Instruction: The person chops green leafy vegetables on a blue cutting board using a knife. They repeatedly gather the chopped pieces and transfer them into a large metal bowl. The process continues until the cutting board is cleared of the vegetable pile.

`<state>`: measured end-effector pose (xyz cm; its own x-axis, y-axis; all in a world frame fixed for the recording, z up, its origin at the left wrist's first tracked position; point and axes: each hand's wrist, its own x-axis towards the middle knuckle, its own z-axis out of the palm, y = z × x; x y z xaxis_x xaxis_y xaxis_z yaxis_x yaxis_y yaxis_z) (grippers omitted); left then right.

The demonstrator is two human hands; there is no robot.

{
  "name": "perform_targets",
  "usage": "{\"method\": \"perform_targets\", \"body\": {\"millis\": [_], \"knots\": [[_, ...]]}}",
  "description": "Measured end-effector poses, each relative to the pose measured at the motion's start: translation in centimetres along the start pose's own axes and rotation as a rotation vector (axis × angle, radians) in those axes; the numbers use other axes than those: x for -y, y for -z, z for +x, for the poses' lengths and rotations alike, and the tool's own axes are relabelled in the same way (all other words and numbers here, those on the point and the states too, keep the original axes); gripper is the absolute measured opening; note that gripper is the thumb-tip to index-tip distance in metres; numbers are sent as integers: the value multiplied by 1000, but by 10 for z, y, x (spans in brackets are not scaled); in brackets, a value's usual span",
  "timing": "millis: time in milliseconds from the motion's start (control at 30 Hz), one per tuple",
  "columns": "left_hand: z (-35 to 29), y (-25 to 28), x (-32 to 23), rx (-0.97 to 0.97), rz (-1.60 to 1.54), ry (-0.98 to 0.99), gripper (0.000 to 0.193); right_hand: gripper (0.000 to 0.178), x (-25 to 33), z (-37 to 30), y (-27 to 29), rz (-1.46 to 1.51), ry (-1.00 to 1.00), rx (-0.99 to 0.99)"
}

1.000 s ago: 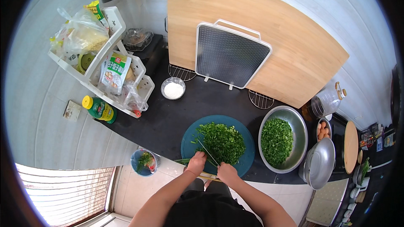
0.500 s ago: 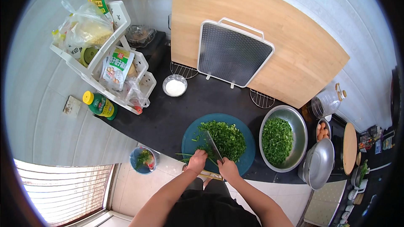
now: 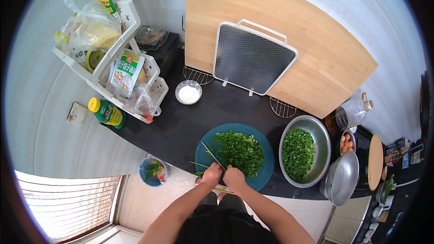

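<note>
On a round teal cutting board (image 3: 266, 171) lies a heap of finely chopped greens (image 3: 242, 156). My right hand (image 3: 234, 179) is closed on the handle of a knife (image 3: 213, 155), whose blade points away and to the left, along the left edge of the heap. Close beside it, my left hand (image 3: 211, 175) is closed on a few long green stalks (image 3: 199, 164); their ends stick out to the left over the board's edge. The blade sits right by my left fingers. Most of the handle is hidden inside my right fist.
Right of the board stands a steel bowl (image 3: 321, 153) of chopped greens, then eggs (image 3: 346, 144) and an empty metal bowl (image 3: 342, 178). A small bowl of white powder (image 3: 189, 94) is behind. At left are a white rack (image 3: 97, 79), a green bottle (image 3: 108, 114) and a floor bin (image 3: 145, 170).
My right hand has moved left, bringing the knife from the heap's middle to its left edge, nearer my left hand. My left hand has barely shifted and keeps the stalks.
</note>
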<state>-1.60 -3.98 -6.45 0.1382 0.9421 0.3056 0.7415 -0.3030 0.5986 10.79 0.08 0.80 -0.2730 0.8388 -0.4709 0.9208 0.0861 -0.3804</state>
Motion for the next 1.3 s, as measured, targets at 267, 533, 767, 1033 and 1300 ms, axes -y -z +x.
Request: {"method": "perform_targets", "body": {"millis": [267, 533, 767, 1033, 1300], "knots": [[19, -1, -20, -103, -115, 129, 30, 27, -44, -12, 18, 442, -70, -278], [30, 23, -47, -121, -69, 238, 40, 29, -77, -32, 38, 619, -207, -254], [40, 23, -5, -282, 151, 489, 42, 27, -84, -42, 28, 621, -115, -268], [50, 15, -9, 6, 20, 520, 29, 32, -76, -49, 40, 650, -199, -194], [34, 30, -36, -12, 76, 480, 39, 26, -94, -47, 26, 626, -104, -247]]}}
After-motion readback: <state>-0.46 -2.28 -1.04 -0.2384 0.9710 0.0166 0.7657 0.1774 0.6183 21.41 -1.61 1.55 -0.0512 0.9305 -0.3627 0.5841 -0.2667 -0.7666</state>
